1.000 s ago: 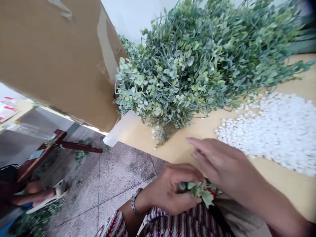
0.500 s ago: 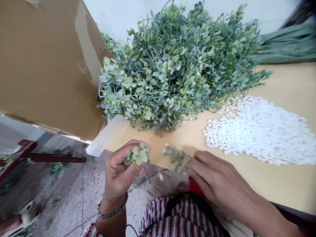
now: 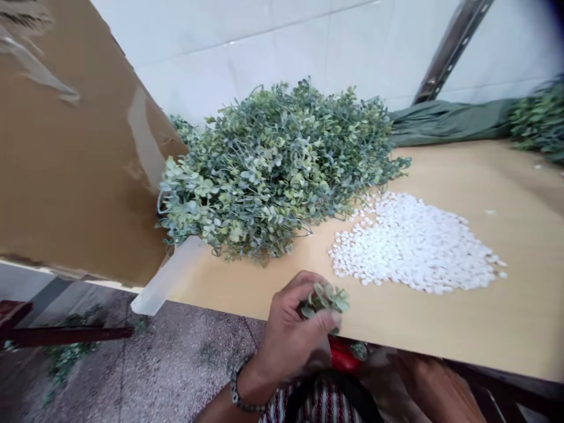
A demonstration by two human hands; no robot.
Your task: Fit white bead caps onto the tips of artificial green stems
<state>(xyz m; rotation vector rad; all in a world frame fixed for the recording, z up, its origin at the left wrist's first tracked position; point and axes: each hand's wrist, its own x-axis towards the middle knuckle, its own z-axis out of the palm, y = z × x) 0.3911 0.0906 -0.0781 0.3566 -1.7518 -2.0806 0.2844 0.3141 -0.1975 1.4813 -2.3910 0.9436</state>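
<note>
My left hand [image 3: 293,332] is closed around a small sprig of artificial green leaves [image 3: 328,298], held over the front edge of the table. My right hand [image 3: 396,373] is low at the lap, below the table edge, and smeared by motion; its fingers cannot be made out. Beside it, a bit of green leaf [image 3: 359,351] shows near a red thing [image 3: 344,355]. A large heap of artificial leafy stems [image 3: 282,170] lies on the table beyond my left hand. To the right of the heap spreads a pile of small white pieces [image 3: 414,247].
A big cardboard box [image 3: 79,153] stands at the left, with a whitish strip [image 3: 163,285] sticking out by the table edge. Green cloth [image 3: 453,122] lies along the wall at the back of the table [image 3: 520,317]. More greenery [image 3: 540,120] sits far right.
My left hand has moved right with its sprig. My right hand, which held another sprig above the table edge, has dropped to the lap. The view has shifted to the right.
</note>
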